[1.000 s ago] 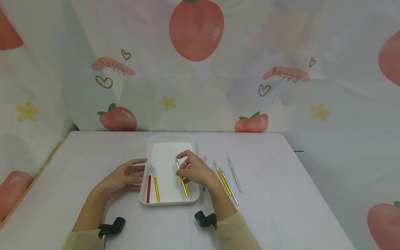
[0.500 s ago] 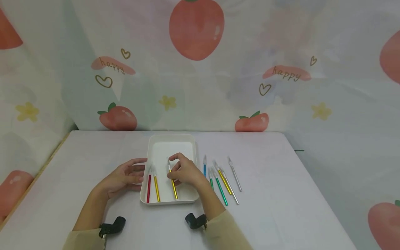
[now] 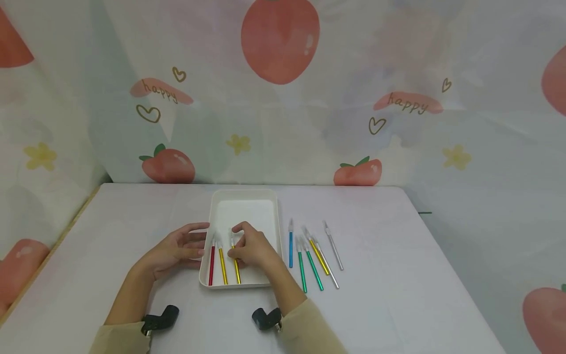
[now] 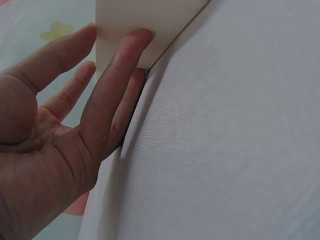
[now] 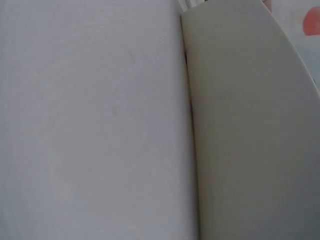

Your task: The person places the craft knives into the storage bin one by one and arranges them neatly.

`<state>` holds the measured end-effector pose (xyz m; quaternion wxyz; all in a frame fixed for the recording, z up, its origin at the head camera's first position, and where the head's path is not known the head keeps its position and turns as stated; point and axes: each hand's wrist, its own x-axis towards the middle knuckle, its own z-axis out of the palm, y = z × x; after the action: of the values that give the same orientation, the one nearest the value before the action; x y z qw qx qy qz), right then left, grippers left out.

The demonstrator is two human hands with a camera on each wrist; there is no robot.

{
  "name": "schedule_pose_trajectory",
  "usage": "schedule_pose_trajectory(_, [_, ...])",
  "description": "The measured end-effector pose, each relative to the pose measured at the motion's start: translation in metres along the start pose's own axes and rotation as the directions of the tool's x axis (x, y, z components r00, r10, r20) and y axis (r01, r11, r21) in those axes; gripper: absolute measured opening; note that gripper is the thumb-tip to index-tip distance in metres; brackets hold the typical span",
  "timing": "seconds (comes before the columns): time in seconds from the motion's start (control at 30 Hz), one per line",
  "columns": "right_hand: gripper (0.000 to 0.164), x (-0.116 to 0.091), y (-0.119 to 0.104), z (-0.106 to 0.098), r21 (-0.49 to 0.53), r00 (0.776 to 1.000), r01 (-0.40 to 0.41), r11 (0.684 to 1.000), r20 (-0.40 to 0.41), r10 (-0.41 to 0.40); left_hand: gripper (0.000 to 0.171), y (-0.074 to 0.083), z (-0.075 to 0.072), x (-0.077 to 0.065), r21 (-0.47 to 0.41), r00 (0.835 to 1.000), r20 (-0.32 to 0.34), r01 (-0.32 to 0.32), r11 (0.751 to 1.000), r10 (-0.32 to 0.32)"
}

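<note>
The right hand [image 3: 252, 248] pinches a slim yellow metallic craft knife [image 3: 236, 265] inside the shallow white rectangular plastic tray [image 3: 247, 204], seemingly resting on its floor just beside a second yellow knife [image 3: 222, 268] and a red knife [image 3: 211, 268]. The left hand [image 3: 177, 250], fingers spread, touches the tray's left wall.

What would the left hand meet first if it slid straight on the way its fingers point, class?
The left hand points right, fingertips already at the white tray outer left wall. Just past that wall lies the red pen, though depth is unclear.
</note>
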<state>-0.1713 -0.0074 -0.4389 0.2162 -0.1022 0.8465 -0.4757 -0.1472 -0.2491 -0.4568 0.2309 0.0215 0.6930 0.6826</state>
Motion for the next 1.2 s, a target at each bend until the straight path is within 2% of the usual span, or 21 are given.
schedule_pose_trajectory(0.23, [0.055,-0.004,-0.002,0.004,-0.020,1.000,-0.001,1.000,-0.007,0.001,0.080,-0.002,0.000,0.000,-0.001,1.000,0.003,-0.001,1.000,0.001])
schedule_pose_trajectory(0.53, [0.055,-0.010,-0.008,0.004,0.053,0.994,-0.019,0.998,0.106,0.013,0.080,-0.001,-0.001,-0.001,0.011,1.000,0.003,-0.013,1.000,0.013])
schedule_pose_trajectory(0.73, [0.055,-0.011,-0.010,0.005,0.069,0.993,-0.024,0.997,0.117,0.016,0.080,-0.001,-0.001,0.000,0.008,1.000,0.003,-0.012,1.000,0.012])
schedule_pose_trajectory(0.97, [0.056,-0.013,-0.009,0.004,0.084,0.990,-0.013,0.996,0.139,0.001,0.080,0.000,-0.003,-0.002,0.009,0.998,0.040,-0.041,0.999,0.040])
schedule_pose_trajectory(1.1, [0.056,-0.015,-0.010,-0.004,0.074,0.991,0.020,0.997,0.129,-0.030,0.080,0.000,-0.002,-0.002,0.017,0.998,0.039,-0.043,0.999,0.042])
schedule_pose_trajectory(1.2, [0.054,-0.017,-0.012,-0.018,0.078,0.992,0.054,0.996,0.112,-0.062,0.080,0.001,-0.002,-0.002,0.019,0.999,0.024,-0.026,0.999,0.026])
